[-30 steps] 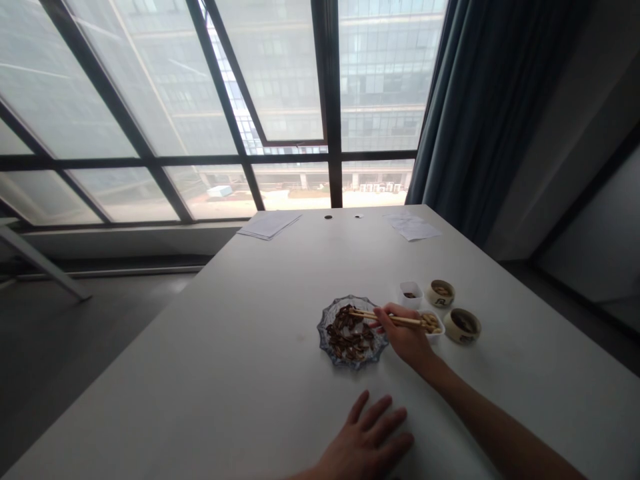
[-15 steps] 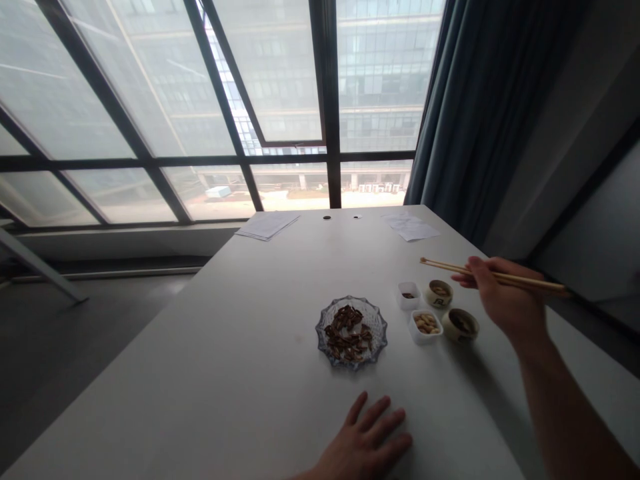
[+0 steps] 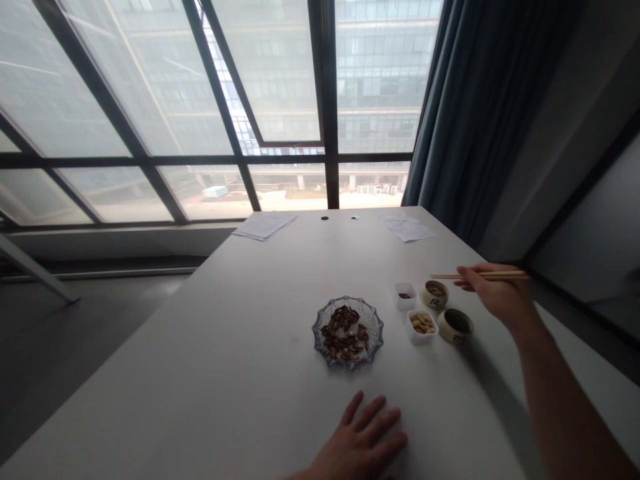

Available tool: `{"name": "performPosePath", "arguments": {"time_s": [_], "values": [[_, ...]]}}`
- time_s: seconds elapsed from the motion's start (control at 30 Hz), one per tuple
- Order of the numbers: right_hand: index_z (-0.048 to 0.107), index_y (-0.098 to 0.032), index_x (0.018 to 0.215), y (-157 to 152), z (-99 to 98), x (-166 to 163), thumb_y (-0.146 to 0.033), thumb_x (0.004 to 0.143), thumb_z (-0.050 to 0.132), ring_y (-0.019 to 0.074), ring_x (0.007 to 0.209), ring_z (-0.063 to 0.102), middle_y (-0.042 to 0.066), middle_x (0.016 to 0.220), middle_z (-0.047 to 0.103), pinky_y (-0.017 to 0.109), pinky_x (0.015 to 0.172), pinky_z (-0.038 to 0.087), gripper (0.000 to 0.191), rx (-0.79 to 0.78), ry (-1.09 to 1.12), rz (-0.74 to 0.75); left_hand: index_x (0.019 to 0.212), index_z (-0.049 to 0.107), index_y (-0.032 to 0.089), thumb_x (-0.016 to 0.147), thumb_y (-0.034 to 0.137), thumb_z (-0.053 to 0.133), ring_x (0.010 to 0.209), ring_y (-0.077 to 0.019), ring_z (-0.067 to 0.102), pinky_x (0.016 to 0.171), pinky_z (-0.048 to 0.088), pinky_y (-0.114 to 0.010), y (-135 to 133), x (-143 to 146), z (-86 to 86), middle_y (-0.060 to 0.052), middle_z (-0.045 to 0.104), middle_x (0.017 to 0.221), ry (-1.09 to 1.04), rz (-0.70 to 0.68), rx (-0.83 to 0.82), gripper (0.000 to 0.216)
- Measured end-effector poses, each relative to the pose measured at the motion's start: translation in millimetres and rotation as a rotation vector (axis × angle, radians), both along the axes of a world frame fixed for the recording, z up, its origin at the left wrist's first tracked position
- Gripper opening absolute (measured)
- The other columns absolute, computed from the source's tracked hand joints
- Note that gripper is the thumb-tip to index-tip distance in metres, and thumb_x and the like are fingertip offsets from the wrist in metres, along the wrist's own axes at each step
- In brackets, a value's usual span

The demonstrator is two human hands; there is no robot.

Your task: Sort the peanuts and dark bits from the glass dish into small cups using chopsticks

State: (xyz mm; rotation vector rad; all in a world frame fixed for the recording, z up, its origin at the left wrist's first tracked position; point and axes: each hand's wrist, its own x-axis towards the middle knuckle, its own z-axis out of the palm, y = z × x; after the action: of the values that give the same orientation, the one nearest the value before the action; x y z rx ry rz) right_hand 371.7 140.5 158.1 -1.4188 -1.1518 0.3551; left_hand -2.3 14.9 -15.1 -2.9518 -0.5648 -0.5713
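Observation:
My right hand (image 3: 493, 293) grips a pair of wooden chopsticks (image 3: 477, 275), held level just right of a small round cream bowl (image 3: 435, 293). A second round bowl (image 3: 455, 325) sits nearer me. Two small white square cups stand beside them: one with pale nuts (image 3: 423, 325), one with a few dark bits (image 3: 404, 295). A cut-glass plate (image 3: 348, 332) of dark seeds lies left of the cups. My left hand (image 3: 361, 445) rests flat on the white table (image 3: 240, 373), fingers spread, holding nothing.
Sheets of paper lie at the table's far left (image 3: 265, 225) and far right (image 3: 409, 229). Two small holes (image 3: 325, 218) mark the far edge. A big window with dark frames stands behind, and a dark curtain (image 3: 480, 113) hangs at the right.
My right hand carried the chopsticks from the glass plate up and right, then lowered them beside the far round bowl. The left hand stayed put.

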Motion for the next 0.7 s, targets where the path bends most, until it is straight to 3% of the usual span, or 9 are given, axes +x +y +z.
{"name": "performPosePath", "arguments": {"time_s": [0.13, 0.37, 0.47, 0.7], "values": [[0.080, -0.016, 0.085, -6.9, 10.7, -18.7, -0.051, 0.072, 0.092, 0.0283, 0.072, 0.082, 0.011, 0.080, 0.082, 0.033, 0.067, 0.071, 0.039, -0.026, 0.081, 0.063, 0.143, 0.061, 0.030, 0.106, 0.054, 0.063, 0.147, -0.0281, 0.043, 0.128, 0.018, -0.053, 0.2, 0.4, 2.5, 0.000, 0.049, 0.160, 0.008, 0.004, -0.007, 0.044], [0.083, -0.016, 0.093, -27.0, 28.7, -69.9, -0.062, 0.082, 0.081, 0.0297, 0.086, 0.083, 0.013, 0.092, 0.084, 0.040, 0.086, 0.070, 0.047, -0.098, 0.189, 0.338, 0.142, 0.062, 0.029, 0.102, 0.052, 0.070, 0.145, -0.0302, 0.045, 0.126, 0.023, -0.054, -2.5, 0.6, 5.2, -0.002, 0.049, 0.160, 0.020, 0.001, 0.001, 0.047], [0.084, -0.017, 0.096, -34.9, 31.8, -86.6, -0.061, 0.085, 0.079, 0.0300, 0.087, 0.083, 0.013, 0.093, 0.084, 0.040, 0.084, 0.070, 0.045, -0.131, 0.182, 0.399, 0.142, 0.061, 0.029, 0.102, 0.052, 0.069, 0.145, -0.0303, 0.045, 0.126, 0.024, -0.055, -2.7, 1.2, 2.4, -0.002, 0.049, 0.160, 0.014, 0.006, -0.016, 0.047], [0.082, -0.017, 0.087, -40.3, 26.4, -108.1, -0.062, 0.087, 0.075, 0.0255, 0.072, 0.081, 0.012, 0.084, 0.083, 0.032, 0.066, 0.069, 0.046, -0.179, 0.063, 0.391, 0.144, 0.059, 0.029, 0.105, 0.053, 0.064, 0.147, -0.0291, 0.042, 0.127, 0.020, -0.054, -2.1, 1.6, -0.9, -0.001, 0.048, 0.161, 0.015, -0.003, -0.045, 0.045]]}}
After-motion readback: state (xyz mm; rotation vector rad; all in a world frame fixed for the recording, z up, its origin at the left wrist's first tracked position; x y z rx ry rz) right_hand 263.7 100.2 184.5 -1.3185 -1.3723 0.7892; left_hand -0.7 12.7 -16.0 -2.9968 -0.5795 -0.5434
